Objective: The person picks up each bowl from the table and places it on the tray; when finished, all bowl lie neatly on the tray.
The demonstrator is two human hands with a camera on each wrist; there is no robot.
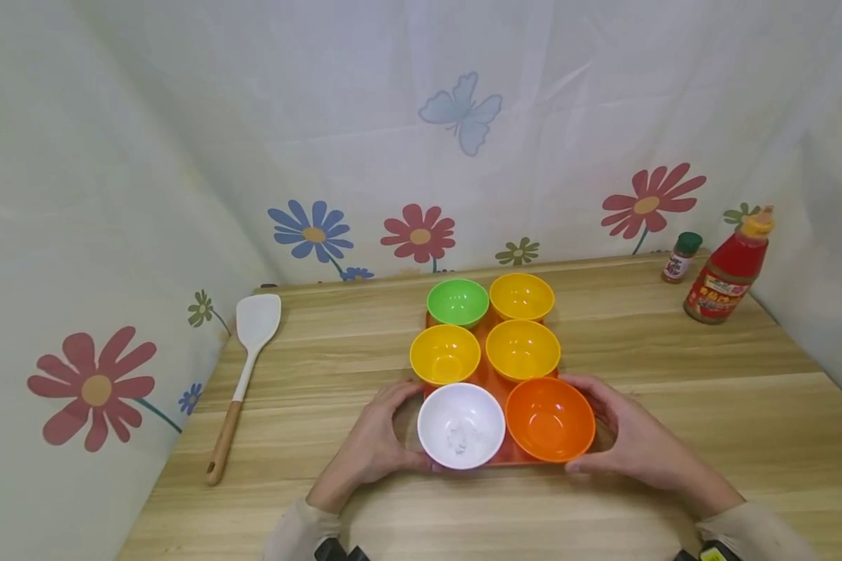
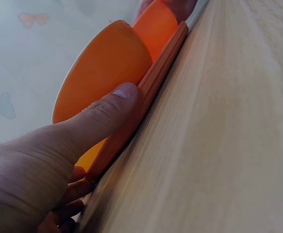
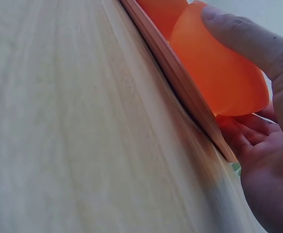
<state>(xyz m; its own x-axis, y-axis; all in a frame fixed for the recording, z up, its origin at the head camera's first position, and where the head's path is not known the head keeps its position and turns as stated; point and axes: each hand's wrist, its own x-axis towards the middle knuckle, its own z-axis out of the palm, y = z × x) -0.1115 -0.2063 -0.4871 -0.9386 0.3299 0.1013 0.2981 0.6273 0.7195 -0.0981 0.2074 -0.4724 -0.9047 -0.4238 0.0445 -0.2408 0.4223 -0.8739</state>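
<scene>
An orange-red tray (image 1: pixel 492 378) on the wooden table bears bowls in pairs. The near pair is a bowl with a white inside and orange outside (image 1: pixel 461 425) at left and an orange bowl (image 1: pixel 550 421) at right. My left hand (image 1: pixel 382 436) grips the tray's near left corner, its thumb (image 2: pixel 105 114) along the front edge and against the left bowl. Opposite it, my right hand (image 1: pixel 624 432) holds the right side. Its thumb (image 3: pixel 243 36) lies against the orange bowl, and its fingers (image 3: pixel 246 131) reach the tray's side edge below.
Behind the near pair stand a green bowl (image 1: pixel 458 302) and three yellow bowls (image 1: pixel 522 350). To the left lies a white spatula (image 1: pixel 252 331) with a wooden handle. At the back right are a green-capped seasoning jar (image 1: pixel 681 257) and a red sauce bottle (image 1: pixel 728 273). A floral curtain (image 1: pixel 365 156) borders the table.
</scene>
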